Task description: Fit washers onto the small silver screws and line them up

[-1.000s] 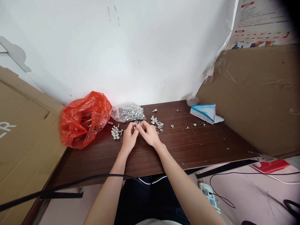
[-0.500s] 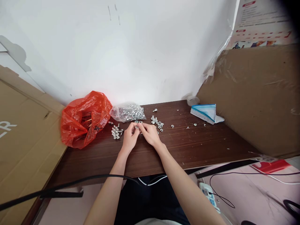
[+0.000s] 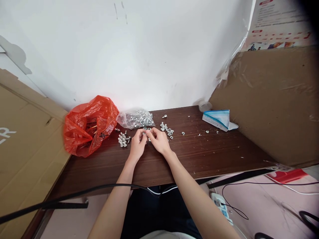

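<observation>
My left hand (image 3: 137, 145) is closed in a pinch over the table, with a small metal bolt (image 3: 144, 133) showing at its fingertips. Against it, my right hand (image 3: 159, 141) has thumb and fingers pressed together. Whatever the right fingertips grip is hidden. To the left of my hands stands a cluster of bolts (image 3: 122, 140) with a few loose ones beside it. Several nuts (image 3: 170, 132) lie to the right, near a few upright bolts (image 3: 163, 126). Some washers (image 3: 149, 129) lie just beyond my fingers, partly covered.
A clear bag of hardware (image 3: 138, 119) lies at the back, beside an open red plastic bag (image 3: 89, 127). A blue-and-white folded packet (image 3: 217, 119) is at the right. Cardboard boxes (image 3: 269, 106) flank the brown table (image 3: 199, 156). A black cable (image 3: 74, 198) crosses in front.
Both hands stay together at nearly the same spot. The fingers have shifted slightly around the small bolt, which shows less now. The view has moved a little.
</observation>
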`<state>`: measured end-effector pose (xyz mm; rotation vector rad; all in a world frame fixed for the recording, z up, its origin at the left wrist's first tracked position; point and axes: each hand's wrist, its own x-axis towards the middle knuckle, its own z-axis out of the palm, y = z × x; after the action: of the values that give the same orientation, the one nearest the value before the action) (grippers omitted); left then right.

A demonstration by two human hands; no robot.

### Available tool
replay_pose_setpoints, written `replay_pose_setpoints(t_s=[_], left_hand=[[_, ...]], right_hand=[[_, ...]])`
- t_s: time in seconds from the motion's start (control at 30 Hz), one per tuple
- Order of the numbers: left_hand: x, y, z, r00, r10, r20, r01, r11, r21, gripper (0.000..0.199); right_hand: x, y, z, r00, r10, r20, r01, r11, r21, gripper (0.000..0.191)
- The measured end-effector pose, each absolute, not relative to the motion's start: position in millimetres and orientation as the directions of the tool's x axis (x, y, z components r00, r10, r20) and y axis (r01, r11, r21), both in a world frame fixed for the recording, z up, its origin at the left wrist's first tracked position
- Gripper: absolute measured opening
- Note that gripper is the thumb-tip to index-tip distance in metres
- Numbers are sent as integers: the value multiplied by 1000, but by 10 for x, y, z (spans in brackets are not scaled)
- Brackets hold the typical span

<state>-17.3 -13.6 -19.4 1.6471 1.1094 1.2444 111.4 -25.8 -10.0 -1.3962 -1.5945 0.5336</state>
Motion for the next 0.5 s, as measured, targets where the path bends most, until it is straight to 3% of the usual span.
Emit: replay_pose_setpoints(t_s=[0.07, 0.23, 0.4, 0.5], left_hand=[[-173, -137, -195, 143, 946, 290, 190, -314, 930, 17], [-170, -142, -187, 153, 946, 285, 191, -311, 931, 16], [-171, -139, -188, 148, 946, 288, 187, -313, 931, 17], [-172, -140, -183, 167, 946, 278, 199, -309, 930, 18]], right_hand=[[1112, -262, -93, 52, 938, 342, 546, 260, -796, 37], [1111, -265, -93, 38, 939, 343, 531, 272, -802, 53], [1112, -258, -103, 44, 939, 340, 568, 257, -782, 39], [1114, -257, -99, 19, 939, 344, 561, 275, -781, 49]])
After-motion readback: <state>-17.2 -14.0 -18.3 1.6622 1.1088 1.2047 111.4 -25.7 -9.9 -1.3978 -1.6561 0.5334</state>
